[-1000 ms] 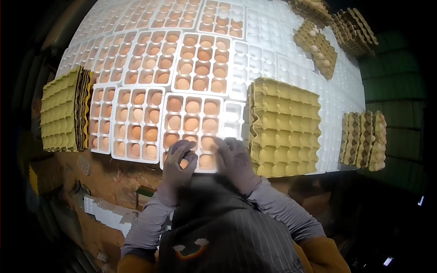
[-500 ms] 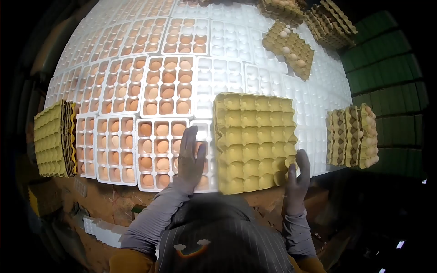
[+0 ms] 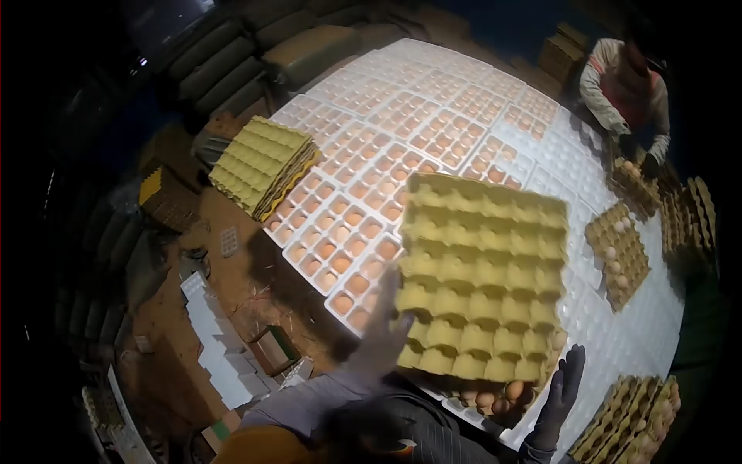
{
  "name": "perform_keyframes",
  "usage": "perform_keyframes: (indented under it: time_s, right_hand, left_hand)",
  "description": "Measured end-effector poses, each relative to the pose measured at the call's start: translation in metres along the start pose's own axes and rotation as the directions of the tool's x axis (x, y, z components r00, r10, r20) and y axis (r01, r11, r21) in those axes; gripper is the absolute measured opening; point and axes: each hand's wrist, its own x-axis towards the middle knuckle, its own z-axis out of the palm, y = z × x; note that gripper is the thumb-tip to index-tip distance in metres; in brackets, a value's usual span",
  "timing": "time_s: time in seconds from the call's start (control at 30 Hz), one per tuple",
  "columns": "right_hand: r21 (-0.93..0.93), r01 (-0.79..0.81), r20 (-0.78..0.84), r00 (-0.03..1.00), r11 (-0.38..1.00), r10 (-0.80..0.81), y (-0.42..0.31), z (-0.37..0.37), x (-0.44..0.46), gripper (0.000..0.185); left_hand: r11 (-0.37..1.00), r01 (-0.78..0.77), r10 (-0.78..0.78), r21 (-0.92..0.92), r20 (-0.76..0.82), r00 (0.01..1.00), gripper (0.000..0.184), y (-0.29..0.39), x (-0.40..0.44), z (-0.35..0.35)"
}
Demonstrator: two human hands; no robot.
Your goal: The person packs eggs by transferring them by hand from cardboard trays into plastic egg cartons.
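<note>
A yellow moulded egg tray, its cups showing no eggs, stands in front of me, raised above the table. My left hand is at its left edge, thumb over the rim, slightly blurred. Below the tray's near edge several brown eggs show; what they rest in is mostly hidden. My right hand, gloved in grey, is beside the tray's lower right corner with fingers stretched, apart from it. White foam trays with brown eggs lie left of the yellow tray.
A stack of yellow trays stands at the table's left edge. Partly filled trays and upright trays are on the right. A co-worker handles eggs at the far right. White foam pieces lie on the floor.
The view has turned left, bringing the floor and co-worker into sight. The yellow tray has risen, uncovering eggs under its near edge. My left hand has closed on its side.
</note>
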Motion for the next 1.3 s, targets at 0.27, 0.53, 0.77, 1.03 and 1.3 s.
perform_keyframes:
  time_s: [0.27, 0.53, 0.77, 1.03, 1.3]
  right_hand:
    - [0.163, -0.125, 0.184, 0.978, 0.979, 0.094, -0.011, 0.089, 0.011, 0.061]
    - [-0.003, -0.219, 0.214, 0.953, 0.976, 0.215, -0.036, 0.145, 0.004, 0.067]
    - [-0.388, -0.276, -0.361, 0.923, 0.879, 0.130, 0.026, 0.042, -0.001, 0.054]
    - [0.154, -0.622, -0.079, 0.766, 0.767, 0.637, 0.077, -0.007, -0.009, 0.064]
    - [0.445, -0.471, -0.090, 0.823, 0.762, 0.562, 0.093, -0.002, -0.025, 0.055]
  left_hand:
    - [0.933, -0.303, -0.019, -0.193, -0.869, 0.494, 0.080, -0.063, 0.215, -0.289]
    - [0.380, 0.887, -0.206, 0.263, -0.911, 0.358, 0.077, -0.161, 0.293, -0.353]
    - [0.986, -0.044, 0.066, 0.160, -0.137, 0.988, 0.060, -0.103, 0.202, -0.216]
    - [0.863, -0.503, 0.347, -0.035, 0.766, 0.542, 0.054, -0.148, 0.011, 0.040]
    - [0.979, 0.041, -0.176, 0.198, 0.734, 0.656, 0.055, -0.085, 0.007, 0.084]
